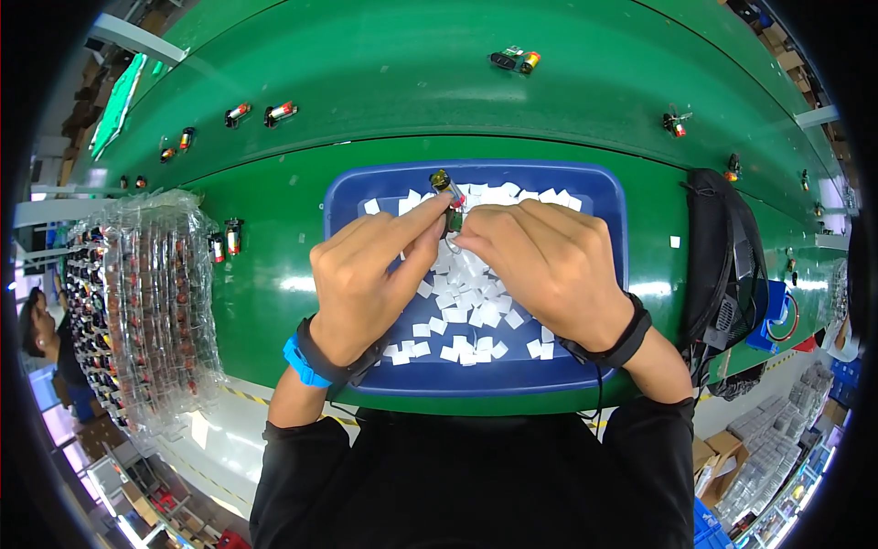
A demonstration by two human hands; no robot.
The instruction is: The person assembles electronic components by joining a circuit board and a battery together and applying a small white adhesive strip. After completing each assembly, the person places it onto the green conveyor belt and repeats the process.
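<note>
We find the small electronic assembly above the far half of the blue tray. The left hand pinches it, nearly closed; the right hand is likewise closed on its near end. White squares lie inside.

A small electronic assembly, dark-topped, red midway and green below, tilts between the fingers.

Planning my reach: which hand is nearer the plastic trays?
Left: the left hand is right of the plastic trays; the right hand is farther right, beyond it.
</note>
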